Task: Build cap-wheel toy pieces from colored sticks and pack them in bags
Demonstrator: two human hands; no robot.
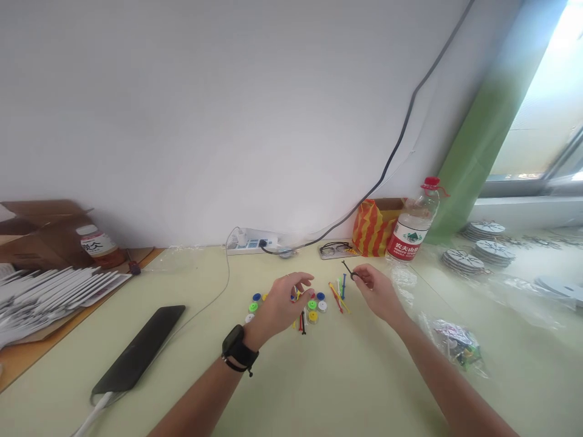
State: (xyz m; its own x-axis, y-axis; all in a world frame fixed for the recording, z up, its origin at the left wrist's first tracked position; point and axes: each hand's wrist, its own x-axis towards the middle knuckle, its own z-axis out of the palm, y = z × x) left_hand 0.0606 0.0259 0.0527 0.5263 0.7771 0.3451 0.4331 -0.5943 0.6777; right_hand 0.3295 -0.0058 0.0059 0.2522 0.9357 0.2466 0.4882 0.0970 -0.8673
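My right hand (376, 291) pinches a thin black plastic stick (347, 267) between thumb and fingers, its free end pointing up and left. Just left of it lies a small bunch of coloured sticks, with a yellow stick (345, 303) and a blue stick (344, 285) among them. My left hand (283, 304) hovers over small parts, thumb and curved fingers apart. Beside it are small round discs: a green disc (312, 305), a yellow disc (313, 316) and a white disc (322, 306). More sticks, including a black stick (303, 323), lie partly hidden under this hand.
A power strip (255, 241) and eyeglasses (336, 248) lie by the wall. A large water bottle (412, 227) stands at right, near a plastic bag of parts (458, 345) and stacked round pieces (462, 261). At left are a black power bank (141, 349) and a cardboard box (45, 233).
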